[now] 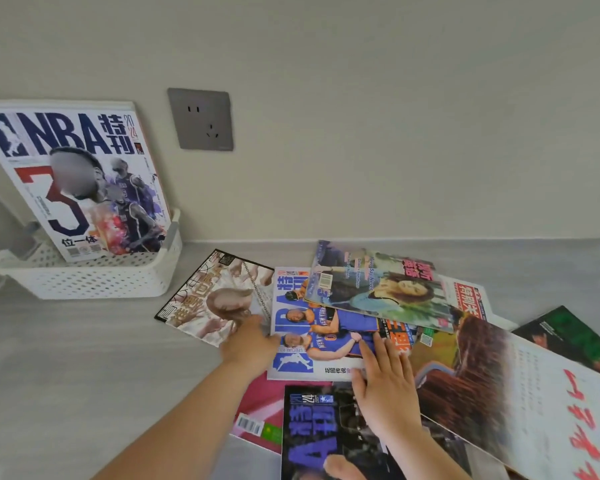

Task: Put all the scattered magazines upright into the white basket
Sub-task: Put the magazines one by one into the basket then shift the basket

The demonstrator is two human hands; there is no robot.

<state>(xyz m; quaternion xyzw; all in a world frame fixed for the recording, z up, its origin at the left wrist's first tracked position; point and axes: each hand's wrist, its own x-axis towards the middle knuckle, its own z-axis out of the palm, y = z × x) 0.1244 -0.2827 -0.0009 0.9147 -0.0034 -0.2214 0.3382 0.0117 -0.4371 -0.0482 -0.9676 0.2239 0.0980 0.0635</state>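
Blue NBA magazine [312, 327] lies under the fingers [373, 351] of the right hand [385, 382]: fingers straight, held close together, pressed flat on its near right corner. The thumb is splayed left along its near edge, and the heel of the hand is over the black NBA magazine [312, 434]. Left hand [248, 346] sits at the seam where the beige magazine [215, 299] meets the blue one. Its fingers bend away behind the back of the hand, so cannot tell whether they pinch the beige cover's corner or only touch it. Both of these magazines lie flat on the grey desk [66, 358]. The black NBA magazine overlaps a pink magazine [260, 410] on its left. Right of the right hand lies a large brown magazine [499, 386] with red characters, flat, partly covering the pile. Farther back, a teal magazine [378, 289] lies over the blue one's far right corner, a red-headed paper [468, 296] just beside it, a dark green magazine [575, 337] at the far right. White basket [84, 278] stands at the far left of the desk against the wall [361, 133], apart from the pile. An upright NBA magazine [73, 181] stands in it, tilted back against the wall. Grey socket [201, 119] on the wall, right of the basket.
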